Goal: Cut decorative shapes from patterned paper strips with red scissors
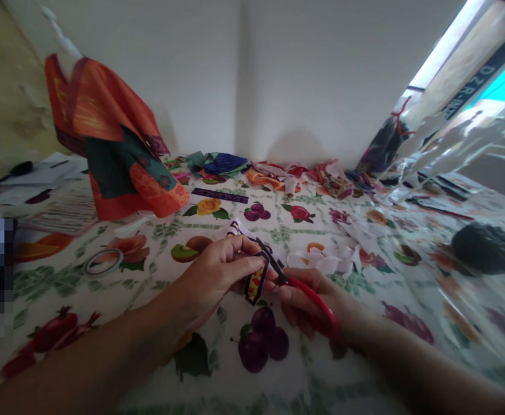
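My left hand (pixel 230 259) pinches a narrow patterned strip (pixel 256 281), yellow and red with a dark purple border. One end of the strip hangs below my fingers, and another part shows above them. Red-handled scissors (pixel 310 297) are gripped in my right hand (pixel 316 300). Their dark blades point up and to the left and lie against the strip's edge, close to my left fingertips. Whether the blades have cut into it I cannot tell. White scraps (pixel 332 256) lie on the tablecloth just beyond my right hand.
A doll-sized orange and green garment (pixel 114 132) stands at the left on a white figure. Behind lie a dark patterned strip (pixel 220 195) and crumpled fabric pieces (pixel 273 176) along the wall. A roll of tape (pixel 103 262) is at left, a black bundle (pixel 489 248) at right, with white figures (pixel 446 138) behind.
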Motion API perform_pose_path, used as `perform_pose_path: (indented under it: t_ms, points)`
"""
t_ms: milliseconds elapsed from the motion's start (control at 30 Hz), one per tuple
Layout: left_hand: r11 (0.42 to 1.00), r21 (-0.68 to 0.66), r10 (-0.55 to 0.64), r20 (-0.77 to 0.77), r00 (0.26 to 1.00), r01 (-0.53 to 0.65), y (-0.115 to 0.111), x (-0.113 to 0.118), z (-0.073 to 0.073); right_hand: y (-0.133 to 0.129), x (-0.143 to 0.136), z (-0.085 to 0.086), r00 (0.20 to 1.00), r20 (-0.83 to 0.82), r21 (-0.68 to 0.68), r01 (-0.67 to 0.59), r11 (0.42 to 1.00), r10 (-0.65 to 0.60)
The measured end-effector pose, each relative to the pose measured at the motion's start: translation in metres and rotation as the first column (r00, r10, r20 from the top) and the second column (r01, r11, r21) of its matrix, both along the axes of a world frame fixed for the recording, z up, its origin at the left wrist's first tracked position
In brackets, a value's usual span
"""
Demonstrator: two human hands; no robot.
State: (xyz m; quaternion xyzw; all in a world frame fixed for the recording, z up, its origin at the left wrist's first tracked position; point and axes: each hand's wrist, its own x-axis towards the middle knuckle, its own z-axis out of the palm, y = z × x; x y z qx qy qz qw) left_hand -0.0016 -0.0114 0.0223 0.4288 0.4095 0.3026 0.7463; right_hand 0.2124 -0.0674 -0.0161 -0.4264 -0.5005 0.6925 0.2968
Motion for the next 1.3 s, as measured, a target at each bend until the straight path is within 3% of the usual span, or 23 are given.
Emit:
perform_pose_path:
  t_ms: [233, 467, 900, 1300]
  points:
    - [1.000, 0.010, -0.022, 0.037, 0.999, 0.021, -0.001, -0.001, -0.001, -0.001, 0.000, 0.003, 0.999, -0.034, -0.038, -0.016, 0.999, 0.014]
    - [0.992, 0.102, 0.070, -0.004, 0.998, -0.069, 0.002, 0.001, -0.005, -0.005, 0.002, 0.007, 0.997, -0.041, 0.052, -0.056, 0.997, 0.058]
    - [0.978, 0.208, 0.034, -0.057, 0.998, -0.022, 0.001, -0.001, -0.003, -0.005, 0.001, 0.010, 0.997, -0.016, 0.074, -0.069, 0.995, 0.071]
    - [0.955, 0.291, 0.095, -0.124, 0.988, -0.055, -0.001, 0.001, -0.001, -0.004, 0.001, 0.006, 0.998, 0.001, 0.133, -0.066, 0.989, 0.066]
